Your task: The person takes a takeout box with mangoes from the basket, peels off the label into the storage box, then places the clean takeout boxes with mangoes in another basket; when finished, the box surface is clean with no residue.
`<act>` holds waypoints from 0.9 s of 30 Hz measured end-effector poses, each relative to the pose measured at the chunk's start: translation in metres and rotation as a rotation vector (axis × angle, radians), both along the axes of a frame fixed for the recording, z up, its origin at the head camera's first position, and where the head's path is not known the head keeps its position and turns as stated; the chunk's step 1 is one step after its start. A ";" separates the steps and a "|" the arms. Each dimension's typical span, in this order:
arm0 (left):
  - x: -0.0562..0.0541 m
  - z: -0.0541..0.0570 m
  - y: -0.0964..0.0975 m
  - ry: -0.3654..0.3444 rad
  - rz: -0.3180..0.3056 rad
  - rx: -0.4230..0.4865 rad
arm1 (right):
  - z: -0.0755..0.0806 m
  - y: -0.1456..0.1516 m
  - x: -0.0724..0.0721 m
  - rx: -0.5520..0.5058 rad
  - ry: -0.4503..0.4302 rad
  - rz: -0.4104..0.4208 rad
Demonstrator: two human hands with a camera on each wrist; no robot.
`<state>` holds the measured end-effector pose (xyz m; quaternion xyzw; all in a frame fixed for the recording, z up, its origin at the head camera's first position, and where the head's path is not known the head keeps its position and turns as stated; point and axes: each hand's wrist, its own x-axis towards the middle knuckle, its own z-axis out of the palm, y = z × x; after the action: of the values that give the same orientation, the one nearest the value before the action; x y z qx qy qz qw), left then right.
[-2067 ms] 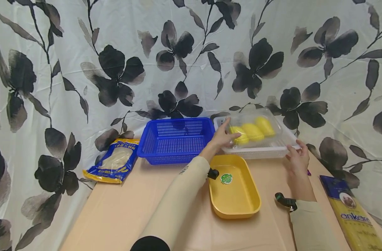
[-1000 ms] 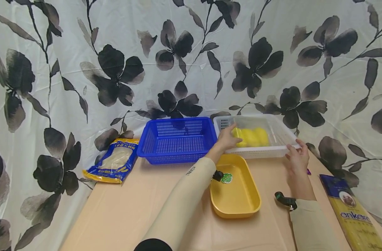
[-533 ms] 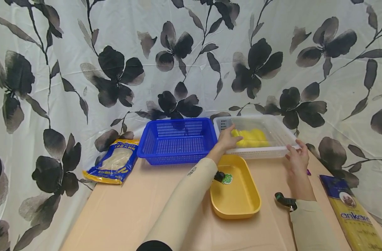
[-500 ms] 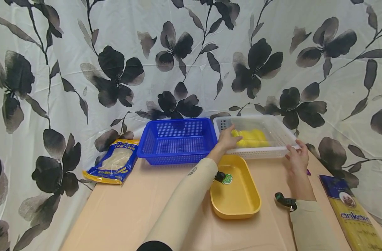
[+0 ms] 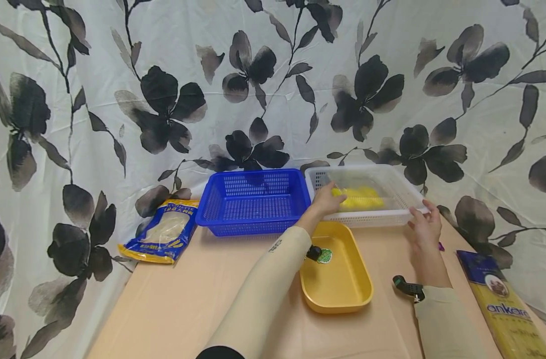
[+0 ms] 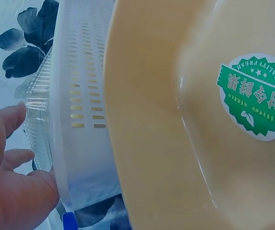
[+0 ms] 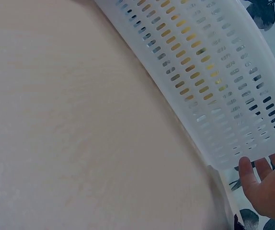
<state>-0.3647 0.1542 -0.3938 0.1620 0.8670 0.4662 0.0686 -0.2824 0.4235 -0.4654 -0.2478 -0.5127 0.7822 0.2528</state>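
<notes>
A clear plastic box (image 5: pixel 376 180) with rounded yellow pieces (image 5: pixel 358 198) inside lies in the white slotted basket (image 5: pixel 380 218). My left hand (image 5: pixel 325 200) holds the box's left end, thumb toward me and forefinger on the far side. In the left wrist view, the fingers of my left hand (image 6: pixel 13 177) are at the clear plastic (image 6: pixel 39 105) above the basket's rim. My right hand (image 5: pixel 426 223) grips the basket's right front corner. The right wrist view shows the thumb (image 7: pixel 246 175) on the near side of the basket (image 7: pixel 214 148), other fingers behind its end.
A blue basket (image 5: pixel 255 229) stands left of the white one. In front sits a yellow tray (image 5: pixel 337 286) with a green sticker, under my left wrist. A blue-and-yellow pasta bag (image 5: pixel 165 232) lies at the far left, and an ankara pack (image 5: pixel 501 304) along the right edge.
The clear box came down from a raised tilt into the white basket, its yellow pieces sitting lower in view. My left hand moved slightly down and right; the right hand stayed put.
</notes>
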 end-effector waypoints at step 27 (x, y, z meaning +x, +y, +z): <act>0.012 0.003 -0.049 0.245 -0.126 -0.004 | -0.002 0.003 0.000 0.027 -0.016 0.038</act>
<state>-0.3528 0.1053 -0.3911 0.2719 0.8579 0.4359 -0.0083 -0.2819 0.4267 -0.4671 -0.2408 -0.5298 0.7778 0.2374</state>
